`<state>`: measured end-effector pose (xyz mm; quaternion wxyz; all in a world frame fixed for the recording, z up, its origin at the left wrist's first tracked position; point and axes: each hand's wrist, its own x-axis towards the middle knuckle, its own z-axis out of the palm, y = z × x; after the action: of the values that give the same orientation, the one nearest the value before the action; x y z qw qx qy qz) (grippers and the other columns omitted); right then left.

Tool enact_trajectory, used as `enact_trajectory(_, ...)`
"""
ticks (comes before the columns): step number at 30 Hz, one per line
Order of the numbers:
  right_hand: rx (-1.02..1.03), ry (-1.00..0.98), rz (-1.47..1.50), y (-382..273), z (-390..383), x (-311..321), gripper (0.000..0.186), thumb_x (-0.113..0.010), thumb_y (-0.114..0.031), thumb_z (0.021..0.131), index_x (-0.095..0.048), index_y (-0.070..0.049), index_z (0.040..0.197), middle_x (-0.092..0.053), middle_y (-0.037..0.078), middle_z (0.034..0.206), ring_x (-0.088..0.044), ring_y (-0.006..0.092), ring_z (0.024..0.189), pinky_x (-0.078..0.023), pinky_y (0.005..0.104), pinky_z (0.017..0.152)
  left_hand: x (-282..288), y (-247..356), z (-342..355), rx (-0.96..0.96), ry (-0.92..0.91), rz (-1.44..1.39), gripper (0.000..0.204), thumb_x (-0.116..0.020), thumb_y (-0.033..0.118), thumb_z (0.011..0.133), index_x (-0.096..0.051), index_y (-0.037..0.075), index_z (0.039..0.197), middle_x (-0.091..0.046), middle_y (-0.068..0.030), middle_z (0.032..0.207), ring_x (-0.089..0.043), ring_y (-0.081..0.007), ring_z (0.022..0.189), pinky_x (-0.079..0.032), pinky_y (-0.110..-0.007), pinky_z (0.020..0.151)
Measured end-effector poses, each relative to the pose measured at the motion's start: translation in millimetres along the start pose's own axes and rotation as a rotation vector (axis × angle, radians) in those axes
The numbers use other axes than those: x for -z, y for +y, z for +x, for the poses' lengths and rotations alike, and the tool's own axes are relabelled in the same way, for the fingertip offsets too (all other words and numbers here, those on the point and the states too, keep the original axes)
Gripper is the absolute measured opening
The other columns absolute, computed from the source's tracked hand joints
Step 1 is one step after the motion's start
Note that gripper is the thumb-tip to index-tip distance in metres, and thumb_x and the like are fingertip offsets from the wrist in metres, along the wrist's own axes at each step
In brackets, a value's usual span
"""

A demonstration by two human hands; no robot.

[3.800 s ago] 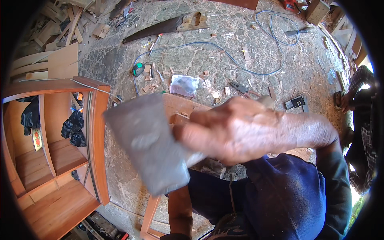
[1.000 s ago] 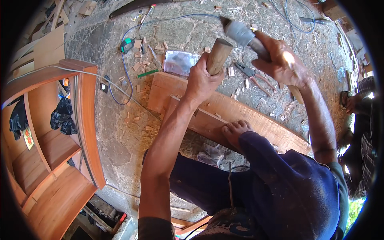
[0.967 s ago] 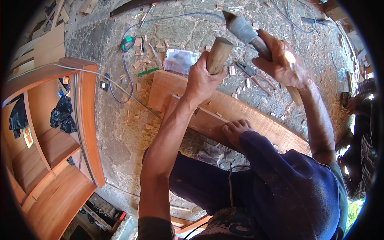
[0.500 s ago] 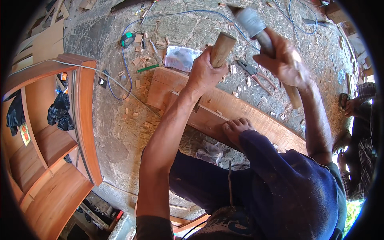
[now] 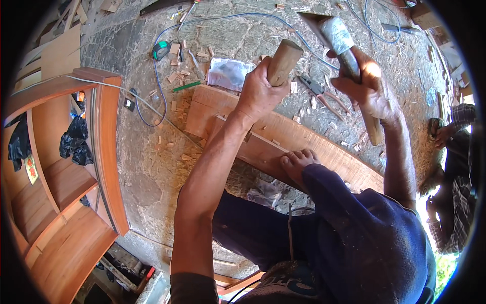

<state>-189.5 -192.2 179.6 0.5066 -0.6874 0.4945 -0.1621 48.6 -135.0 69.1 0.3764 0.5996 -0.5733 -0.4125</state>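
My left hand (image 5: pixel 259 93) is wrapped round the thick wooden handle (image 5: pixel 285 63) of a chisel that stands over a plank; its blade is mostly hidden behind my wrist. My right hand (image 5: pixel 368 88) grips the wooden shaft of an adze (image 5: pixel 338 35), raised to the right of the chisel's handle. The adze has a dark blade pointing left and pale wrapping round its head. Under my left forearm lies the reddish-brown plank (image 5: pixel 260 148), beside a wider board (image 5: pixel 309 134). My bare foot (image 5: pixel 299 161) presses on the wood.
Pliers (image 5: pixel 324 95), a clear plastic bag (image 5: pixel 229 74), a green tape measure (image 5: pixel 161 50) and wood chips lie on the rough floor. A blue cord (image 5: pixel 228 16) curves behind. At left stands a wooden cabinet (image 5: pixel 109 152). Another person (image 5: pixel 458 187) is at the right edge.
My right hand and the adze have shifted slightly right and down, the blade tilting a little. My left hand and the chisel have barely moved.
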Motion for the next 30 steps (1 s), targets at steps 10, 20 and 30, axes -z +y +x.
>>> enact_trajectory(10,0.169,0.000,-0.335,7.7,14.4,-0.3,0.052,-0.071,-0.014,0.083,-0.055,0.000,0.131,-0.066,0.014,0.079,-0.066,0.0235,0.073,-0.052,0.0380,0.066,-1.1,-4.2,-0.7,0.043,0.016,-0.012,0.032,-0.078,0.014,0.085,-0.060,0.003,0.109,-0.062,-0.0031,0.088,-0.056,-0.0110,0.079,-0.051,-0.032,0.072)
enact_trajectory(20,-0.126,-0.086,-0.041,40.6,16.9,-29.4,0.043,-0.074,-0.018,0.084,-0.058,-0.003,0.120,-0.069,0.014,0.091,-0.068,0.0226,0.081,-0.054,0.0391,0.072,72.1,53.0,19.2,0.105,-0.312,0.073,0.031,-0.077,0.019,0.089,-0.062,-0.001,0.108,-0.069,-0.0083,0.087,-0.065,-0.0142,0.072,-0.056,-0.032,0.067)
enact_trajectory(30,-0.029,-0.370,-0.616,107.8,50.0,-112.9,0.033,-0.059,-0.023,0.094,-0.063,-0.009,0.124,-0.070,0.020,0.113,-0.071,0.0365,0.102,-0.058,0.0474,0.083,144.7,-60.8,-70.6,0.104,0.020,0.693,0.052,-0.069,0.033,0.094,-0.051,0.000,0.130,-0.062,-0.0354,0.119,-0.058,-0.0539,0.110,-0.048,-0.058,0.088)
